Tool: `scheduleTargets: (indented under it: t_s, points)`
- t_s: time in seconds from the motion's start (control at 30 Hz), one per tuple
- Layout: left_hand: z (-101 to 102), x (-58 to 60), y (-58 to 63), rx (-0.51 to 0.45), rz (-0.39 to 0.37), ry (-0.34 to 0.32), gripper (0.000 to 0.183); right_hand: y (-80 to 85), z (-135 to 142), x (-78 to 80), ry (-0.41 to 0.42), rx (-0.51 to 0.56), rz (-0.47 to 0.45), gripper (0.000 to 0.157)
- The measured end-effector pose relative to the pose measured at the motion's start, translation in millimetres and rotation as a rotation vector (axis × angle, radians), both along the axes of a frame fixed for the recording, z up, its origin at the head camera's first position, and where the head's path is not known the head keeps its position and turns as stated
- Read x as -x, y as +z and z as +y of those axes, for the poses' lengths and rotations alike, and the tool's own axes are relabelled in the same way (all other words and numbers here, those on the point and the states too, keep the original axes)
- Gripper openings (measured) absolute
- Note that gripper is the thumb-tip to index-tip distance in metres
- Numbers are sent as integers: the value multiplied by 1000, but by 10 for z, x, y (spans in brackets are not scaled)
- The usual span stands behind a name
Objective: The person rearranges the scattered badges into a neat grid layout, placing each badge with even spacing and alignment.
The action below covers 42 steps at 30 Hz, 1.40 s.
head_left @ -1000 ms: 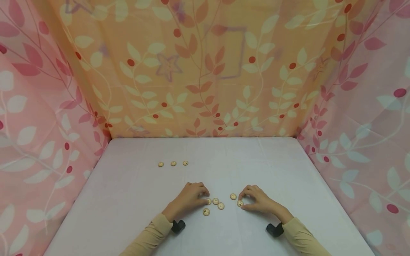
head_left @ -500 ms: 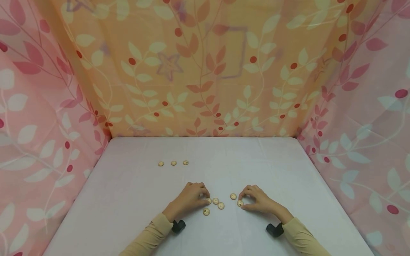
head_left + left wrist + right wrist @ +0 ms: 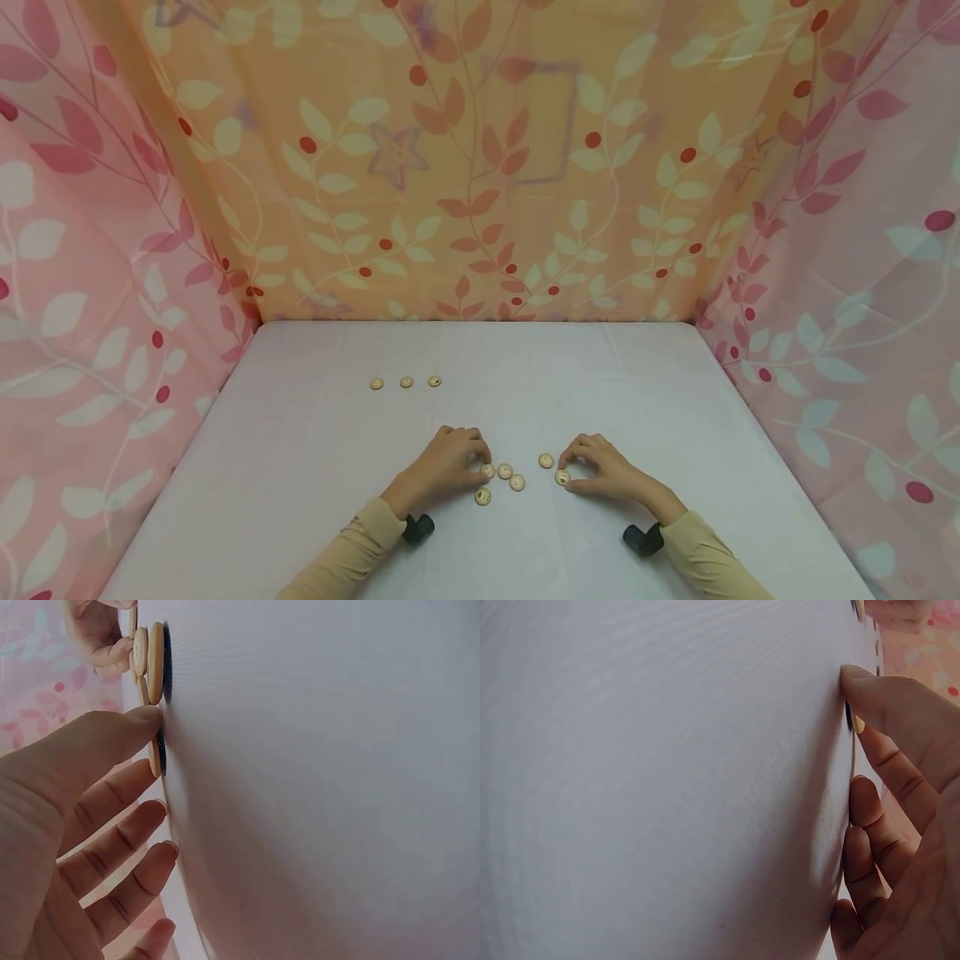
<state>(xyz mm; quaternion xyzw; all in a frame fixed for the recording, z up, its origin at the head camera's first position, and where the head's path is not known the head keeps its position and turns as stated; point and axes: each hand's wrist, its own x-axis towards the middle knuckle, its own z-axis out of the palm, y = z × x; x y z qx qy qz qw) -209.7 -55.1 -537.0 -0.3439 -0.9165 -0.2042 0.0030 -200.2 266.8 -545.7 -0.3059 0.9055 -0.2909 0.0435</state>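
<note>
My left hand (image 3: 447, 460) pinches a small round wooden disc (image 3: 487, 471) between thumb and forefinger on the white table. Across a short gap my right hand (image 3: 606, 468) holds another wooden disc (image 3: 562, 477), which bears a dark mark, by its edges. Beside the left fingertips lie two plain-looking discs, a farther one (image 3: 506, 472) and a nearer one (image 3: 517, 482). A dark-marked disc (image 3: 483, 497) sits just in front of the left thumb. Left of the right fingertips is one more disc (image 3: 546, 461). In the right wrist view, fingers mostly hide the right hand's disc (image 3: 859, 724).
Farther back on the left, three discs form a row: a left one (image 3: 377, 384), a middle one (image 3: 407, 382) and a dark-marked right one (image 3: 435, 381). Leaf-patterned cloth walls (image 3: 480, 225) enclose the table (image 3: 600, 367) at the back and both sides.
The left thumb has shifted slightly, and more of the disc in the left hand shows. The right hand and the other discs stay in place.
</note>
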Motion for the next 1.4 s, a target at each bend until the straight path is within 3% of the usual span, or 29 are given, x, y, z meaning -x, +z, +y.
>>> scheduleTargets:
  t_s: [0.53,0.93,1.4]
  points:
    - [-86,88,-31,26,38,47,18,-16,4,4,-6,-8,-10,22]
    - [-274,202,-46,-83,0,134,13,-28,10,4,-8,-12,-6,22]
    - [-489,326,-66,-143,42,201,15,-20,5,3,11,3,28,20]
